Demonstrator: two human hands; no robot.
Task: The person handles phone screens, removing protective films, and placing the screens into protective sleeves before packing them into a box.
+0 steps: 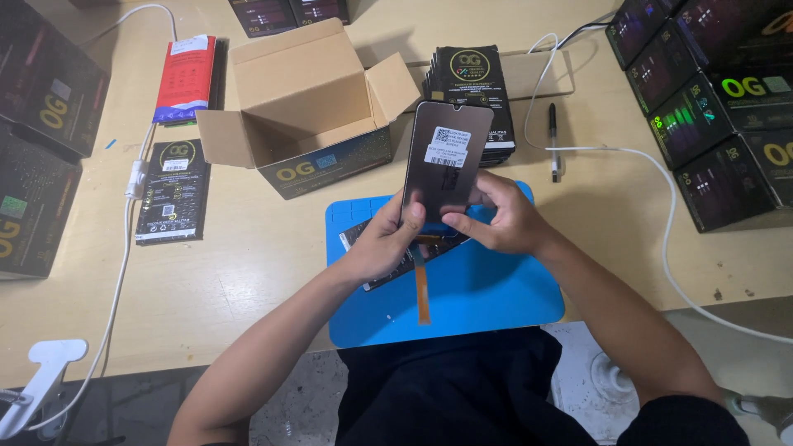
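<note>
A pale wooden worktable (248,272) fills the view, ringed by dark printed cartons, with an open brown cardboard box (301,103) at the back and a rounded blue silicone work mat (487,297) at the near edge. Over the mat both hands hold up a flat dark rectangular phone display panel (446,157), tilted nearly upright with its grey back and white barcode stickers toward the camera. A thin orange flex ribbon (422,285) hangs from its lower edge down to the mat.

The ribbon looks like the weak point: dangling loose, it could snag on the second dark flat part (388,268) lying on the mat beneath the hands, and crease or tear if the panel is swung. The panel is pinched only along its bottom, so a slackened thumb could let it tip forward onto the stack of black sleeves (471,83) behind.

The left hand (382,244) comes up from below, fingers closed around the panel's lower left corner, thumb on the back. The right hand (494,219) reaches in from the right, wrist bent, fingers curled closed on the lower right edge near the ribbon's root. A black pen (553,136) and a white cable (652,190) lie well apart to the right.
</note>
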